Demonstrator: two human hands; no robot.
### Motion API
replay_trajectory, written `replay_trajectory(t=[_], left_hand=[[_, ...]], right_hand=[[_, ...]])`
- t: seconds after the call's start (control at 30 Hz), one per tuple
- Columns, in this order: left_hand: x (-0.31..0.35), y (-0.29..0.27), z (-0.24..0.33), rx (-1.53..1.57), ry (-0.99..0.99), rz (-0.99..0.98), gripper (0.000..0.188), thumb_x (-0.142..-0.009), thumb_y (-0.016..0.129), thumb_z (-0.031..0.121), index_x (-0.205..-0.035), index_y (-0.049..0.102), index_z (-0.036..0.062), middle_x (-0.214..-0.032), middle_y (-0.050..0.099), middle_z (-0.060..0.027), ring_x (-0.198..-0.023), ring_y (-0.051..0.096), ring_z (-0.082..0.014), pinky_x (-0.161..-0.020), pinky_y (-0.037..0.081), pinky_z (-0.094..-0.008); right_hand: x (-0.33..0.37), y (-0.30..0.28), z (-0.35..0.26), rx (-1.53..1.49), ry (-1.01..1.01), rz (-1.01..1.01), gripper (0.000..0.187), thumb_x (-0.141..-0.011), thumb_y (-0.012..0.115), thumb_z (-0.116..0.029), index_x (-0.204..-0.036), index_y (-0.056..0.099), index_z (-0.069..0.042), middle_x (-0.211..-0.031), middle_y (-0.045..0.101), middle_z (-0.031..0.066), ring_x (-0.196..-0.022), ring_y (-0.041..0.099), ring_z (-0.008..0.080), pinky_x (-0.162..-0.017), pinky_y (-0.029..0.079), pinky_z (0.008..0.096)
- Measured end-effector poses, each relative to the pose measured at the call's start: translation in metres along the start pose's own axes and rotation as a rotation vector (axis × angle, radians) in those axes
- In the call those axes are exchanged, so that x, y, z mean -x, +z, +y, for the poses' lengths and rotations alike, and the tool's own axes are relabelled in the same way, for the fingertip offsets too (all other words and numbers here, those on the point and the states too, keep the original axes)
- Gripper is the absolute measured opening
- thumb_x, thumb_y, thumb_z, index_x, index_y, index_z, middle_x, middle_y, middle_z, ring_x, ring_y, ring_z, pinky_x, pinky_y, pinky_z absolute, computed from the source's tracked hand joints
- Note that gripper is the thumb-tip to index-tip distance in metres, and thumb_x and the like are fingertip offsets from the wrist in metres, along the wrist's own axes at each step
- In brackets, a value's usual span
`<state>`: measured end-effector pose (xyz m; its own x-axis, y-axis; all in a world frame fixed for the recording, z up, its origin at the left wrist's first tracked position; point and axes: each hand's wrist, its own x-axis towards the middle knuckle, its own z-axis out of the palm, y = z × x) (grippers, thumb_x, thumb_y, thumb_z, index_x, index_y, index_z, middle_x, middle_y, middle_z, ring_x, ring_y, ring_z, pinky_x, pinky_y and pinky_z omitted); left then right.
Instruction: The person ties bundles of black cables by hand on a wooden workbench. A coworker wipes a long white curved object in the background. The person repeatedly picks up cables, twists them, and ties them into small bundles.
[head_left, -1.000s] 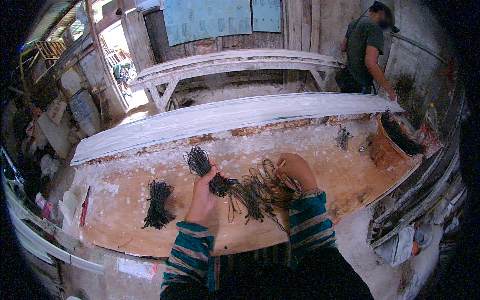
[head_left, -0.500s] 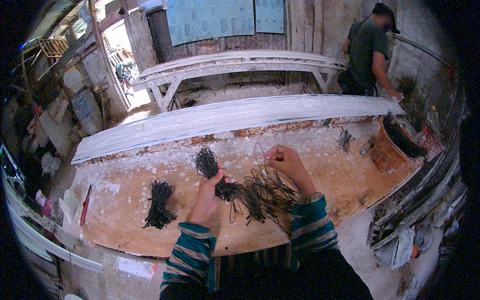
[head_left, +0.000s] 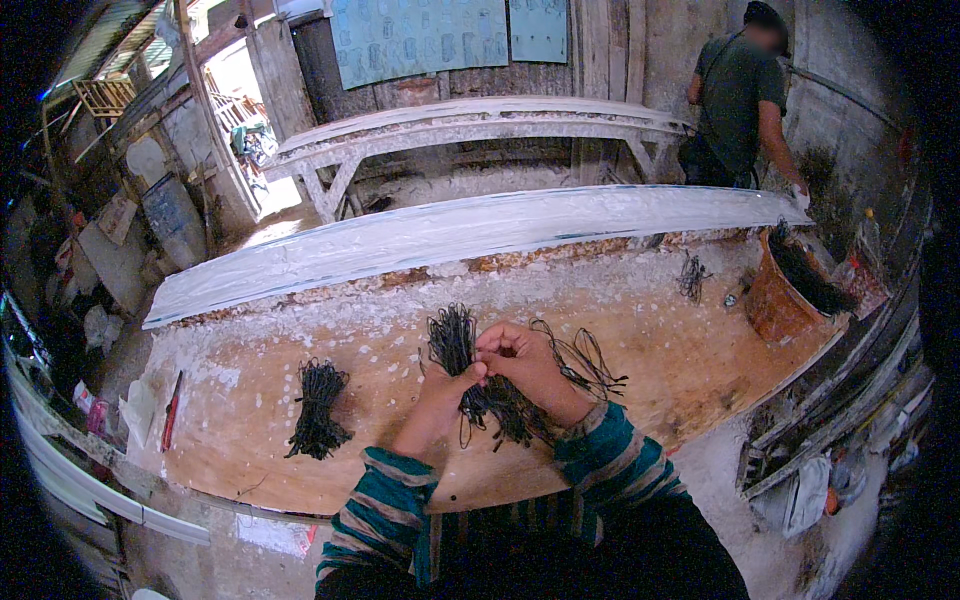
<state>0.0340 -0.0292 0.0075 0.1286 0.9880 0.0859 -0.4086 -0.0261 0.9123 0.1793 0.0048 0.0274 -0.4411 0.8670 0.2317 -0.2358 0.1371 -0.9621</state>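
Observation:
My left hand is closed around a bundle of thin black cord loops, whose looped tops stick up above the fingers. Fingertips pinched, my right hand meets it at the bundle's right side; whatever lies between those fingertips is too small to make out. Loose black loops spread over the wooden table beyond my right hand, and more lie beneath both hands, partly hidden. A second tied bundle of black loops lies by itself on the table to the left.
A red pen-like tool lies at the left edge. To the right stand an orange bucket full of black strands and a small tangle of loops. A white-covered long board runs behind; a co-worker stands at far right.
My right hand has come left and down to the bundle, and the thin loop it held up no longer shows. The bundle in my left hand has shifted slightly right.

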Motion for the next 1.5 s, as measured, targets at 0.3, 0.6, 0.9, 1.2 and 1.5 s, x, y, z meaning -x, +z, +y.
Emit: replay_trajectory(t=[0.3,0.6,0.9,1.2,1.5], left_hand=[[-0.002,-0.004,-0.003,-0.002,-0.043,-0.033,0.027,-0.078,0.066,0.022,-0.098,0.054,0.0078,-0.087,0.057,0.0005,-0.076,0.053,-0.012,-0.068,0.045,-0.0257],[-0.003,-0.005,-0.001,0.121,-0.113,-0.01,0.024,-0.082,0.061,0.02,-0.1,0.054,0.0054,-0.084,0.058,-0.0022,-0.076,0.057,-0.014,-0.067,0.048,-0.0277],[-0.011,-0.011,-0.003,0.303,-0.033,0.06,0.024,-0.084,0.057,0.017,-0.104,0.048,0.0056,-0.074,0.052,-0.0018,-0.069,0.052,-0.0147,-0.068,0.045,-0.0302],[-0.015,-0.025,0.009,0.408,0.033,0.143,0.018,-0.086,0.055,0.023,-0.096,0.048,0.0096,-0.064,0.042,0.0034,-0.062,0.046,-0.0099,-0.065,0.043,-0.0294],[-0.014,-0.025,0.012,0.394,0.002,0.132,0.018,-0.087,0.052,0.025,-0.097,0.048,0.0104,-0.064,0.041,0.004,-0.061,0.046,-0.0098,-0.066,0.043,-0.0297]], right_hand=[[0.0,0.0,0.0,0.014,0.009,0.016,0.012,-0.081,0.059,-0.002,-0.092,0.059,0.001,-0.079,0.061,0.0041,-0.069,0.056,0.0086,-0.063,0.046,0.0211],[-0.002,-0.004,0.007,0.131,-0.081,-0.015,0.013,-0.082,0.06,-0.01,-0.091,0.06,-0.001,-0.072,0.06,0.0025,-0.061,0.055,0.0083,-0.057,0.045,0.0215],[-0.01,-0.029,0.001,0.416,-0.213,0.208,0.005,-0.078,0.06,-0.007,-0.082,0.059,-0.004,-0.074,0.06,0.0028,-0.067,0.058,0.0118,-0.059,0.046,0.0252],[-0.006,-0.092,-0.001,1.243,0.227,0.326,0.021,-0.067,0.067,-0.025,-0.08,0.062,-0.009,-0.08,0.063,0.0118,-0.075,0.06,0.0288,-0.067,0.047,0.0378],[-0.001,-0.095,0.011,1.275,0.206,0.351,0.025,-0.061,0.07,-0.021,-0.083,0.063,-0.011,-0.075,0.064,0.0094,-0.073,0.061,0.0269,-0.065,0.048,0.0372]])
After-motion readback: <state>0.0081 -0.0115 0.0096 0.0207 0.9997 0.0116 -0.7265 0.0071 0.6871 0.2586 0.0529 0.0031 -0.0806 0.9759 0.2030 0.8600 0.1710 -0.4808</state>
